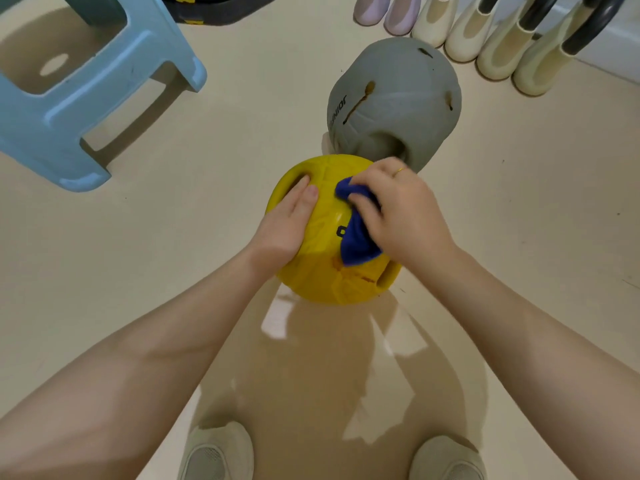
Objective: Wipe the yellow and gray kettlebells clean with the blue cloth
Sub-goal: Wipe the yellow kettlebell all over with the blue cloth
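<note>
Our right hand [398, 209] bunches the blue cloth [356, 237] against the yellow kettlebell [322, 271] on the floor; our left hand [287, 220] lies flat, steadying it. The stained gray kettlebell [394, 98] waits just beyond, nearer our right hand.

I see a glossy cream floor [207, 237] that takes up nearly the whole view, throwing back pale patches of light near the bottom centre. A light blue plastic stool [69, 109] stands at the upper left, casting a soft shadow beneath itself. Behind it sits a dark object with yellow markings [214, 8], cut off by the top edge. Along the upper right, a row of cream and lilac boots [464, 26] lines a white wall [623, 46].
</note>
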Available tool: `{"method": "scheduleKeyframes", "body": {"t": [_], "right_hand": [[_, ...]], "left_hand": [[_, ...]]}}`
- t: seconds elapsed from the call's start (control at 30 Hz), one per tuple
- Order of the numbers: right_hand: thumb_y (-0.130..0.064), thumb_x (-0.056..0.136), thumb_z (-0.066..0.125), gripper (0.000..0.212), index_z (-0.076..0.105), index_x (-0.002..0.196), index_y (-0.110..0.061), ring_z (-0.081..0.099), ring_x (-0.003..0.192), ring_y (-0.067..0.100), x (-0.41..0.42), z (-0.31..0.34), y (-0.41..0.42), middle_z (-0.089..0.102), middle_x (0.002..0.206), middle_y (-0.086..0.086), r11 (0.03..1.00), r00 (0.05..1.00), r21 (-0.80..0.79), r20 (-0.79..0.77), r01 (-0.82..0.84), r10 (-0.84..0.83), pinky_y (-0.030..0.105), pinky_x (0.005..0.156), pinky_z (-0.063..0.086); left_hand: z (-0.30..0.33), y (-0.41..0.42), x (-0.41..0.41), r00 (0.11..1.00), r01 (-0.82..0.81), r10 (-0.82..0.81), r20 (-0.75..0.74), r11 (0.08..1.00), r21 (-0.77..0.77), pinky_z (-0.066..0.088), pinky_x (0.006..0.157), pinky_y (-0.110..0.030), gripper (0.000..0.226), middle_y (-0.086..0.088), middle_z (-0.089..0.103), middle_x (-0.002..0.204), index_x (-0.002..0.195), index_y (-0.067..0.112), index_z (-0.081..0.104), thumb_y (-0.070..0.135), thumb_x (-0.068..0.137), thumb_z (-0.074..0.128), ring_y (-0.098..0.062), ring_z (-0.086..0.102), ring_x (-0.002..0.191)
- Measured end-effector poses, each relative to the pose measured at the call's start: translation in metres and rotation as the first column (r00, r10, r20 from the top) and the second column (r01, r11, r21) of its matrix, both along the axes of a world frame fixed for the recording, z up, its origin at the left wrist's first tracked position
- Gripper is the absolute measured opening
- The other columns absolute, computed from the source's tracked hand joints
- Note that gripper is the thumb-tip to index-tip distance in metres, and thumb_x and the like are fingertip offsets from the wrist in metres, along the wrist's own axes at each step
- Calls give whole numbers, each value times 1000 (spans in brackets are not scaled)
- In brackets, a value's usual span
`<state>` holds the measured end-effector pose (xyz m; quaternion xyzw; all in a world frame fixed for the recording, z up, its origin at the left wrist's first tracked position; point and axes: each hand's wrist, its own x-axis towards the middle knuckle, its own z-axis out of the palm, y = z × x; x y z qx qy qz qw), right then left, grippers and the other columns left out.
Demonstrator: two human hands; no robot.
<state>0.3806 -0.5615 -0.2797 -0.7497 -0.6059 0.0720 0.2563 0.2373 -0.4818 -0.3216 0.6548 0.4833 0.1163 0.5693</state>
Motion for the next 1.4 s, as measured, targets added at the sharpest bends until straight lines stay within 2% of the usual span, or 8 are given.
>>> {"method": "scheduleKeyframes", "body": {"t": [0.13, 0.3, 0.53, 0.67, 0.8, 0.97, 1.17, 1.4], "right_hand": [[-21, 84, 56, 23, 69, 98, -9, 54, 86, 25, -9, 1, -4, 57, 100, 12, 981, 980, -48, -78, -188, 184, 26, 74, 37], [-25, 93, 54, 22, 67, 109, -20, 52, 98, 23, 19, 0, 7, 57, 103, 9, 976, 965, -42, -149, 214, -218, 21, 77, 31], [-12, 82, 54, 30, 62, 112, -15, 47, 90, 28, -11, 2, -13, 51, 110, 14, 997, 999, -71, 18, -37, 39, 33, 77, 38], [-8, 87, 44, 33, 61, 113, -20, 51, 95, 32, 15, 0, 13, 51, 113, 11, 971, 984, -157, 38, 180, -176, 27, 71, 32], [-9, 76, 51, 24, 68, 90, -16, 53, 76, 35, -11, -2, -1, 59, 99, 15, 988, 975, -61, 168, -139, 148, 32, 64, 42], [4, 72, 41, 21, 57, 72, -10, 50, 60, 27, -36, -18, -17, 59, 77, 15, 813, 669, -132, 500, -568, 549, 34, 58, 45], [2, 78, 41, 20, 58, 76, -8, 47, 62, 28, -24, -16, -14, 60, 88, 16, 972, 837, -35, 501, -233, 219, 37, 54, 44], [2, 79, 45, 20, 60, 73, -10, 45, 59, 24, -49, -31, -29, 61, 81, 11, 902, 739, 23, 582, -431, 338, 34, 50, 29]], "left_hand": [[1, -2, -7, 998, 54, -55, 24, 997, 50, 22, 90, 4, 48, 12, 34, 146, 147, 26, 26, 41, 101, 23, 4, 30, 130], [5, -2, 5, 999, -7, 5, -33, 998, -58, 22, 109, -28, 55, 4, 26, 154, 148, 32, 19, 52, 97, 22, -18, 28, 139], [1, -2, 8, 1000, 1, 0, 11, 997, -76, 19, 103, -20, 51, 10, 28, 152, 146, 35, 23, 50, 98, 24, -12, 28, 138], [-4, 1, 6, 999, -49, 49, -2, 983, -175, 25, 110, -36, 53, 6, 31, 151, 145, 41, 22, 58, 94, 25, -18, 33, 135], [-2, 3, 2, 993, 11, 11, 116, 982, -188, 24, 111, -27, 53, 13, 29, 150, 147, 34, 22, 52, 97, 25, -6, 30, 135], [0, 11, 4, 989, 31, 19, 144, 940, -341, 31, 100, -21, 55, 17, 34, 147, 146, 36, 25, 57, 95, 29, -2, 39, 129], [-2, 15, 18, 988, -7, 75, 134, 894, -447, 32, 111, -39, 69, 8, 41, 146, 144, 35, 30, 67, 84, 41, -12, 43, 130], [-4, 14, 24, 986, -71, 129, 107, 899, -433, 35, 109, -44, 80, 0, 44, 144, 144, 33, 31, 75, 76, 38, -19, 48, 126]]}}
